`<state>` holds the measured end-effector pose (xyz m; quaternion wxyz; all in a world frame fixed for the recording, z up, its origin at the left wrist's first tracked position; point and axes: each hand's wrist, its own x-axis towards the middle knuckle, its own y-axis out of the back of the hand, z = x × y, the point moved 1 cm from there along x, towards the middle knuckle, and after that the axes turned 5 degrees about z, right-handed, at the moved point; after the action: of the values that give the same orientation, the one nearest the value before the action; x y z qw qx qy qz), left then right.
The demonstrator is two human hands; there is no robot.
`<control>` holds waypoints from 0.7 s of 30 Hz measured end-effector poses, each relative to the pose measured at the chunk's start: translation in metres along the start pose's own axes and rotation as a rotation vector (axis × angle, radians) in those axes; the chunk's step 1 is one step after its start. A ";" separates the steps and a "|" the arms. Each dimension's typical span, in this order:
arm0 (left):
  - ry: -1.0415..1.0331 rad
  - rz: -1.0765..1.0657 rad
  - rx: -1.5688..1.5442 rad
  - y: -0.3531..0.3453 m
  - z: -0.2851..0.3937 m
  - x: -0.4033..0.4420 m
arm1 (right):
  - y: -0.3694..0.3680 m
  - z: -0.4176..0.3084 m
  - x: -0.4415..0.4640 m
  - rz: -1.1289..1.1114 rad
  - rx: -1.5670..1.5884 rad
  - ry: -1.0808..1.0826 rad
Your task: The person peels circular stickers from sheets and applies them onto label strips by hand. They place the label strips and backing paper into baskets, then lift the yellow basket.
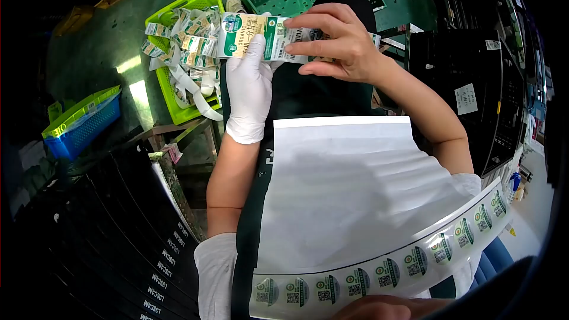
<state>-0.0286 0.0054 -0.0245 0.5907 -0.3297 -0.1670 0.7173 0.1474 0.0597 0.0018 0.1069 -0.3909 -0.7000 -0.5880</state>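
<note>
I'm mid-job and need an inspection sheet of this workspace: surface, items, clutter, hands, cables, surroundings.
Surface: green floor, with a white sheet across the person's front.
Job's things: packet printed ORGANIC, in the left hand; round stickers with QR codes in a row along the sheet's near edge.
Clutter: lime-green basket heaped with printed packets; a loose white strip hangs there.
Hands: left hand, gloved, holds the packet; right hand, bare, has fingertips on it, grip unclear.
Cables: nothing seen.
Surroundings: dark green crate ahead, blue basket at left, black crates marked LOSCAM nearer.
</note>
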 end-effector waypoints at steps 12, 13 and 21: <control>-0.233 -0.421 -0.220 0.016 0.041 0.000 | 0.017 -0.004 -0.015 -0.107 0.783 -0.960; -0.123 -0.239 -0.191 0.014 0.034 -0.001 | 0.019 -0.010 -0.010 -0.053 0.854 -1.018; -0.637 -0.072 -0.141 -0.039 0.058 0.006 | 0.041 -0.025 -0.010 0.014 0.682 -0.790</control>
<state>-0.0394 0.0297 0.0401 0.5092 -0.1226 -0.4042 0.7499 0.1741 0.0330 0.0327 -0.0403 -0.5306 -0.8361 -0.1334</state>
